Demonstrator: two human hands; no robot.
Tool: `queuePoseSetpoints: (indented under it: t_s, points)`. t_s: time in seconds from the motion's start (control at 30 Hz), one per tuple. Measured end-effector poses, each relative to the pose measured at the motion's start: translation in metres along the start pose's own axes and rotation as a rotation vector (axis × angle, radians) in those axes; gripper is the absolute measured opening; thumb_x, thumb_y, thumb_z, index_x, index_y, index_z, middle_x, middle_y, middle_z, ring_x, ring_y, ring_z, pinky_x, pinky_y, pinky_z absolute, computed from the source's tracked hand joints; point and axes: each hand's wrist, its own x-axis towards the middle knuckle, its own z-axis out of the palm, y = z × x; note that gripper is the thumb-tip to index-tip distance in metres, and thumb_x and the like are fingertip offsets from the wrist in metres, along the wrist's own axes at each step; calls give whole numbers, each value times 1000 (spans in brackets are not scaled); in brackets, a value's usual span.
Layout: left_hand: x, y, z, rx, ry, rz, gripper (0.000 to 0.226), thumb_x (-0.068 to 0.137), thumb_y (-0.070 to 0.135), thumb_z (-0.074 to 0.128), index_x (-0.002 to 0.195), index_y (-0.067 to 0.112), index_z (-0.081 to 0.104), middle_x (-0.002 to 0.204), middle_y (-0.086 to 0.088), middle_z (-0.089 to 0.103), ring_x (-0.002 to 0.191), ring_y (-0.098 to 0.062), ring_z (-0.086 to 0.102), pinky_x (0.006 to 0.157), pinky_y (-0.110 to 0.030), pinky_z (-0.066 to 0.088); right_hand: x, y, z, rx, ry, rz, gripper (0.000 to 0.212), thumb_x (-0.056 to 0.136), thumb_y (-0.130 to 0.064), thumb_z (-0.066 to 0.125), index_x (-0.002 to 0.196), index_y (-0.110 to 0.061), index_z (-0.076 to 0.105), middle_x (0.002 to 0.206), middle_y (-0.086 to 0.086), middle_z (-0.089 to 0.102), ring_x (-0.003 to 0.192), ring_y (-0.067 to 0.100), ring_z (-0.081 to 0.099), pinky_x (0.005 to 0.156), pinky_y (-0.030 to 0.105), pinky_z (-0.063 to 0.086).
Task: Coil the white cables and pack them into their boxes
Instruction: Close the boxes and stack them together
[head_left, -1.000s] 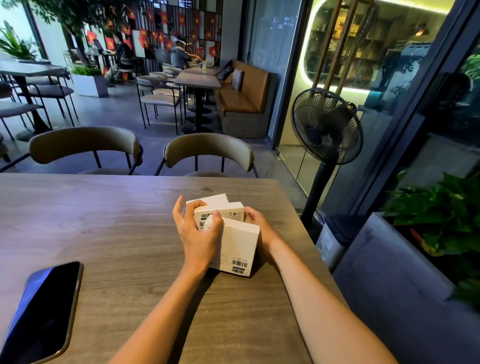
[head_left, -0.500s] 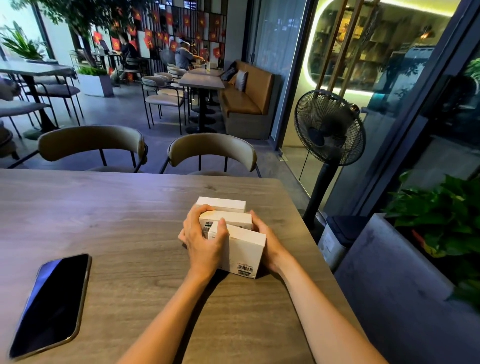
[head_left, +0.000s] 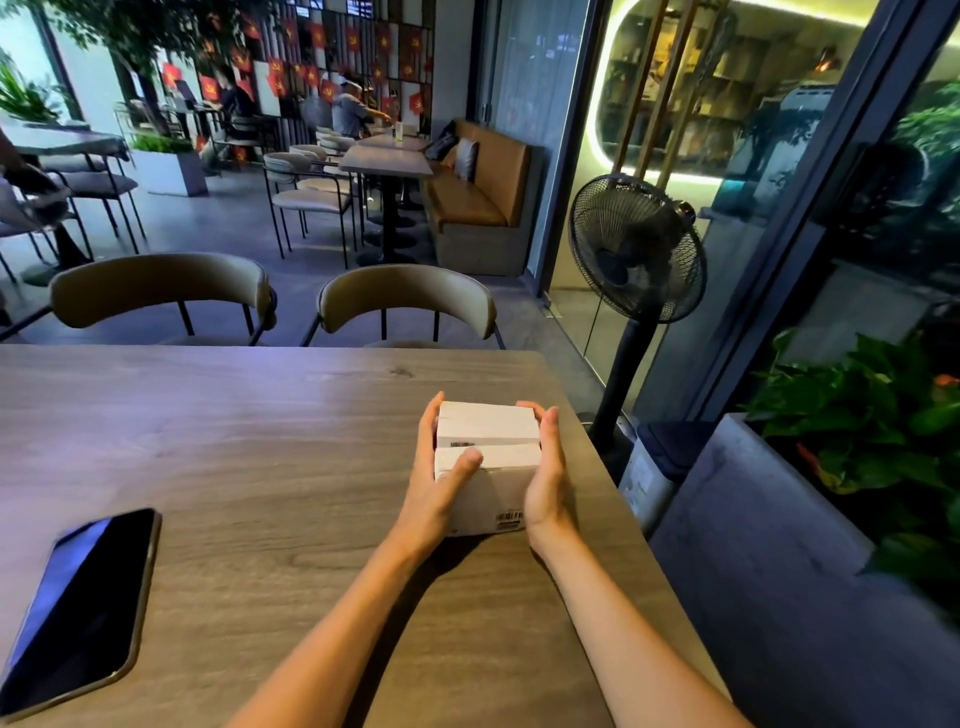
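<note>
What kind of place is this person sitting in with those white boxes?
Most likely a cafe or restaurant: rows of small tables with chairs, a brown bench seat along the wall, and other seated people farther back. A standing fan is by the glass.

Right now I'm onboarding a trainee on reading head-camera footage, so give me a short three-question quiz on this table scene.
1. True or false: both hands are pressed against the sides of the white boxes.
2. What lies flat at the near left of the table?
A. a coiled cable
B. a dark phone
C. a laptop
3. Fill in: the left hand's thumb rests on the ____ of the nearest box.

Key
1. True: the left hand and the right hand flank the boxes, which stand on the table.
2. B: the phone, screen up and dark.
3. Top.
</note>
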Motion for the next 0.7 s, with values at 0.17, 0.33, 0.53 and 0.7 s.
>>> queuePoseSetpoints:
  t_s: [0.17, 0.33, 0.53, 0.7]
  points:
    - [-3, 2, -6, 113, 8, 2, 114, 60, 77, 78, 149, 26, 27, 142, 12, 41, 128, 6, 45, 101, -13, 41, 9, 4, -3, -58, -53, -39, 57, 91, -70, 40, 136, -37, 55, 123, 5, 67, 110, 24, 68, 91, 41, 58]
    - [7, -5, -13, 170, -26, 30, 104, 67, 33, 94, 147, 20, 29, 138, 14, 47, 126, 6, 50, 98, -11, 46, 21, 10, -6, -135, -84, -47, 49, 94, -55, 44, 140, -40, 52, 128, 1, 66, 111, 21, 67, 82, 33, 57]
    - [61, -20, -27, 263, 8, 38, 96, 74, 29, 89, 148, 21, 29, 140, 14, 48, 129, 1, 51, 105, -21, 47, 71, 14, 10, -147, -126, -10, 56, 94, -53, 39, 146, -35, 47, 130, 0, 65, 116, 19, 65, 83, 26, 56]
    - [131, -45, -34, 298, 46, 54, 89, 78, 24, 88, 148, 16, 33, 139, 11, 51, 129, -2, 52, 105, -20, 46, 144, 30, 24, -108, -96, 15, 53, 89, -66, 44, 138, -49, 52, 127, -4, 69, 116, 21, 67, 97, 46, 57]
